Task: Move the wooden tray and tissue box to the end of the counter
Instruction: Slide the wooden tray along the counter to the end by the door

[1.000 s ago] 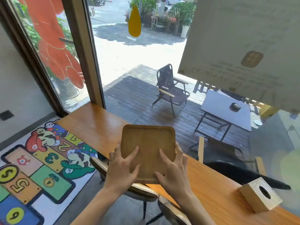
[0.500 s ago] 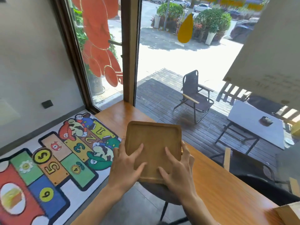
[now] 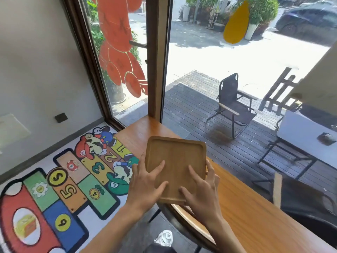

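A square wooden tray (image 3: pixel 175 157) with a raised rim is held over the near edge of the wooden counter (image 3: pixel 242 207), tilted toward me. My left hand (image 3: pixel 145 185) grips its left near corner, thumb on the inside. My right hand (image 3: pixel 202 190) grips the right near corner the same way. The counter's end (image 3: pixel 142 128) meets the window frame just beyond the tray. The tissue box is out of view.
A chair back (image 3: pixel 189 218) sits under the counter edge below my hands. A colourful number mat (image 3: pixel 73 181) covers the floor at left. Glass window and a wooden post (image 3: pixel 155 57) stand behind the counter; outdoor chair and table lie beyond.
I have turned left and carried the tray along the counter toward its window end. The tissue box has slid out of view at the right.
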